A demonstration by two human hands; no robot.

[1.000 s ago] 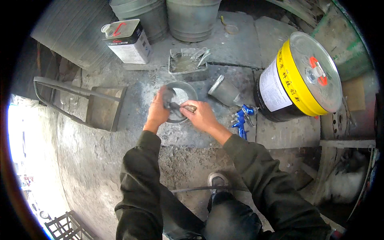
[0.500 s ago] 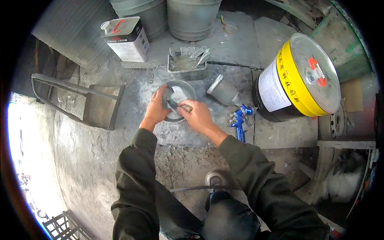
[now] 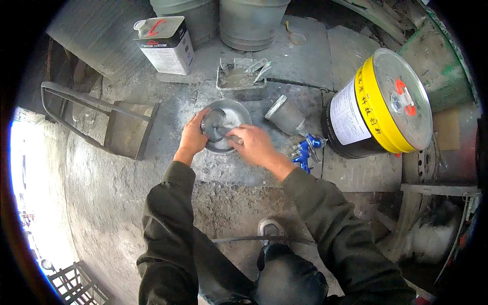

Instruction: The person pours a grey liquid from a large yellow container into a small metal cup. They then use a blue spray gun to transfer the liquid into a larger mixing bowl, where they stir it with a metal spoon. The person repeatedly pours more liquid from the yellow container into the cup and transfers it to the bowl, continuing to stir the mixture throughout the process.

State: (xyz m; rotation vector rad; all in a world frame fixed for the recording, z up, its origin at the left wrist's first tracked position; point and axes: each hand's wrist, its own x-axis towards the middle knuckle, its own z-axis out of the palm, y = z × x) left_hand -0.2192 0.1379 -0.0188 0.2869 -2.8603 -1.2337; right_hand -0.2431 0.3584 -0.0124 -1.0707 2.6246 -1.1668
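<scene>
A round metal bowl (image 3: pixel 243 113) stands on the dusty grey slab in front of me, whitish on the inside. Over its left side my left hand (image 3: pixel 192 138) is closed on a small round grey cup (image 3: pixel 213 122), tilted within the bowl. From the right, my right hand (image 3: pixel 253 145) grips a short-handled tool (image 3: pixel 235 139) whose working end points into the cup and bowl; blur hides whether it is a brush or a scraper. Right of the bowl lies a blue spray gun (image 3: pixel 304 152) with a dusty grey paint cup (image 3: pixel 286 117).
Behind the bowl is a rectangular tray (image 3: pixel 240 94) with tools in it. A tin can (image 3: pixel 168 53) and grey buckets (image 3: pixel 252 25) stand farther back. On the right is a large black-and-yellow drum (image 3: pixel 368 109); at left, a metal dustpan (image 3: pixel 129 129) with a long frame handle.
The cup in my left hand now shows its round opening more plainly. My right hand has shifted slightly with the tool, now blurred. The whole view has moved a little.
</scene>
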